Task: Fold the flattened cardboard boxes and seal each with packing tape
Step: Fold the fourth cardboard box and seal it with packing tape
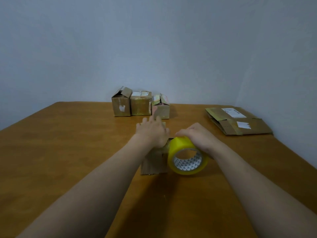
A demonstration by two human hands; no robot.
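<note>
Flat left hand (152, 133) pins the probably light small brown cardboard box (154, 163) while right hand (197, 136) grips the yellow tape roll (181, 145) over its rim.

L hand (151, 133), R hand (197, 136), forearms (103, 177) bare.

Three boxes (141, 103) in row, table (68, 143) far edge; flattened boxes (238, 121) right; near box (154, 162) centre, tape roll (181, 145) just right.

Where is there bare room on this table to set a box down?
The table is bare left of the three folded boxes and the left hand, and between those boxes and the flattened cardboard. Crowded: the middle, around the tape roll.
</note>
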